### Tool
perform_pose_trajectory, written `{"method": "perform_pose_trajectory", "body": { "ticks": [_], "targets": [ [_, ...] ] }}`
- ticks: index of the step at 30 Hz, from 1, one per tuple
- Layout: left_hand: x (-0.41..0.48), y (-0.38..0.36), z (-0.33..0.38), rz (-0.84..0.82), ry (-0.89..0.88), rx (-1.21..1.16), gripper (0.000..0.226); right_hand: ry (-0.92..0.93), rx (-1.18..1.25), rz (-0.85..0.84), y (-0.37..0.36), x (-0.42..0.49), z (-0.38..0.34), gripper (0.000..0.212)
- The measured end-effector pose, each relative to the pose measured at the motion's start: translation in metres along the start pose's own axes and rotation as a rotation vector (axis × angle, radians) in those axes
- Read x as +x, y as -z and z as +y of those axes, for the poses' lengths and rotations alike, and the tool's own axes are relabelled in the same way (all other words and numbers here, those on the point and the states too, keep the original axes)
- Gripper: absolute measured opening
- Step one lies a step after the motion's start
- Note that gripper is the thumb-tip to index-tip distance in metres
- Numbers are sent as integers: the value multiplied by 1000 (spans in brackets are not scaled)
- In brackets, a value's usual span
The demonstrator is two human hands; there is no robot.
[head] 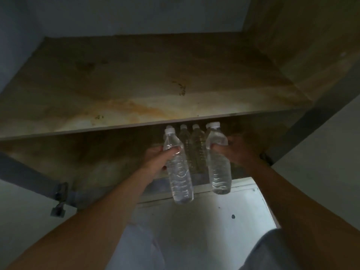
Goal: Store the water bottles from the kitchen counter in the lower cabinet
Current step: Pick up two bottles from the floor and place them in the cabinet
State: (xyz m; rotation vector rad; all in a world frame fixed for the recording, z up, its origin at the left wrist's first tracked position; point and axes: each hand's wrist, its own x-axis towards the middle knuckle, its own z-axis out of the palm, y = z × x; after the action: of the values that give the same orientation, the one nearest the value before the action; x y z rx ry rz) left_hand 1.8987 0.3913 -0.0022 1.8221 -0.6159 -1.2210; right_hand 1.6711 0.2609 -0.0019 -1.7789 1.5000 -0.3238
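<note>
I look down into an open lower cabinet. My left hand (158, 156) grips a clear water bottle (180, 178) with a white cap just below its shoulder. My right hand (236, 151) holds a second clear water bottle (219, 166) the same way. Both bottles hang upright in front of the cabinet's bottom compartment, their bases over the front edge. Behind and between them stand several more capped bottles (195, 145) on the cabinet floor, partly hidden under the shelf.
A stained wooden shelf (136, 90) spans the cabinet above the bottles. Open doors with hinges flank the opening at the left (58, 193) and right (266, 157). White tiled floor (204, 221) and my knees lie below.
</note>
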Motion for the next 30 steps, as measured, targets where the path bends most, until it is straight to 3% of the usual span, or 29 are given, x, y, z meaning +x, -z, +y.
{"method": "perform_pose_trajectory", "body": {
  "ticks": [4,7,10,12,14,17,22,25,27,29,30],
  "targets": [
    [23,-13,0,-26,33,-36,29,-83,52,-25,-4,27,8,20],
    [39,-19,-1,7,49,-51,45,-104,27,-50,-18,37,23,28],
    [54,-24,2,54,56,-28,48,-93,10,-19,-18,43,31,53],
    [65,-26,10,72,48,-27,53,-87,-45,3,-14,49,24,44],
    [77,-27,12,90,56,-26,66,-72,-62,11,-14,52,16,37],
    [92,-31,8,134,88,-15,110,-25,55,-11,-25,58,12,32],
    [112,-51,2,224,95,37,131,-83,85,62,-44,78,32,36],
    [127,-66,1,252,67,53,117,62,-113,-20,-48,85,48,21],
    [138,-74,3,264,40,89,101,157,-14,-15,-52,88,50,6],
    [144,-81,4,249,5,216,88,186,18,-63,-53,78,49,24],
    [144,-84,4,221,-7,291,83,88,100,-36,-51,74,46,31]
  ]
}}
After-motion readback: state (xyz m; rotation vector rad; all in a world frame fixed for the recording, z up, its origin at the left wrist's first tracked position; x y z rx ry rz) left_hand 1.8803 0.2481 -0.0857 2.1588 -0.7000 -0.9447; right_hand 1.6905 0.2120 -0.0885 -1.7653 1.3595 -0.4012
